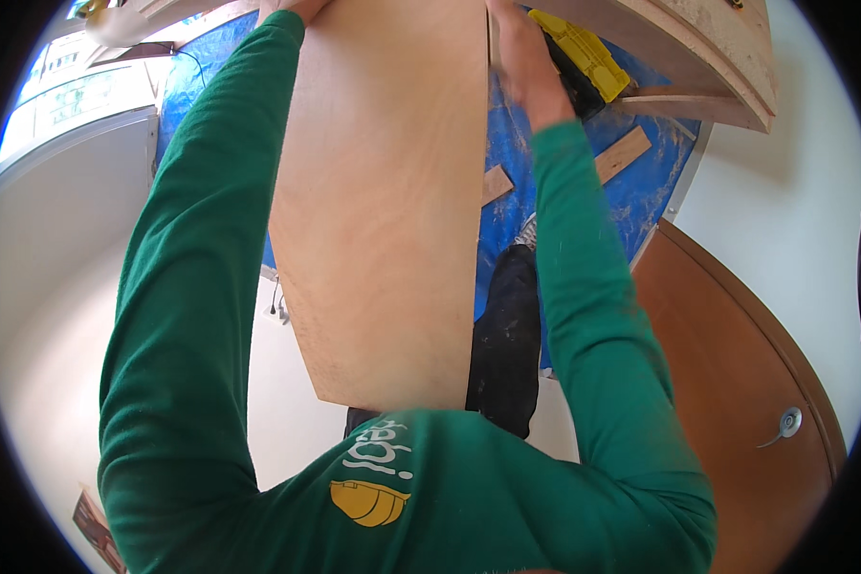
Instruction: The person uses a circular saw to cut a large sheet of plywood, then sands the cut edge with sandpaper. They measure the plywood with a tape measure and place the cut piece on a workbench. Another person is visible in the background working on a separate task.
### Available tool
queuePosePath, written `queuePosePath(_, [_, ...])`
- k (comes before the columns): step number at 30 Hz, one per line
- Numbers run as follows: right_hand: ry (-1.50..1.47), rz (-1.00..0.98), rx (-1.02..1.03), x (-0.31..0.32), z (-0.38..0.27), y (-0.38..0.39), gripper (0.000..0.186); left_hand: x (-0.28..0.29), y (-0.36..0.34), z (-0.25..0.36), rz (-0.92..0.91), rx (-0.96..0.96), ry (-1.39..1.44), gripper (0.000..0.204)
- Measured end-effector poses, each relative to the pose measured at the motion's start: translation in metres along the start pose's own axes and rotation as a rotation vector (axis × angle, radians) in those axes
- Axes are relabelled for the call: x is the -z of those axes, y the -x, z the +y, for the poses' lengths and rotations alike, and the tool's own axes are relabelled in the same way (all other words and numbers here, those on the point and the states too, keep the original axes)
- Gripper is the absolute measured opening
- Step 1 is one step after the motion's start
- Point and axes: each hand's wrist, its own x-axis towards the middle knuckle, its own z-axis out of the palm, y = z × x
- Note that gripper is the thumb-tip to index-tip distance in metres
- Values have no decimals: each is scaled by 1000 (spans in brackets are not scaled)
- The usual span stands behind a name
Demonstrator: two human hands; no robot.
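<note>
A long plywood board (383,201) stretches away from my body, between my two arms, its near end close to my waist. My left hand (295,10) is at the board's far left edge; the frame's top cuts it off and its fingers are hidden. By the far right edge of the board is my right hand (524,62), smeared by motion. Its fingers run up to the frame's top, so their grip on the board cannot be made out.
A blue tarp (517,225) with dust covers the floor. Wood offcuts (625,155) lie on it at the right, near a yellow and black case (584,57). A curved wooden structure (698,67) stands at the far right. A brown door (727,402) is at the right.
</note>
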Motion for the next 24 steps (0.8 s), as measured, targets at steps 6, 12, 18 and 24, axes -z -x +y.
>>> queuePosePath(6, [386, 63, 163, -16, 8, 135, 43, -1, 1, 2, -8, -5, 27, 44])
queuePosePath(12, [120, 85, -99, -19, -1, 164, 46, -5, 0, 3, 10, -13, 18, 45])
queuePosePath(18, [506, 116, 298, -2, -14, 11, 49, -9, -4, -2, -2, -33, -36, 48])
queuePosePath(24, [-121, 73, -364, -21, -5, 235, 48, -11, -5, -1, -86, 139, 200, 65])
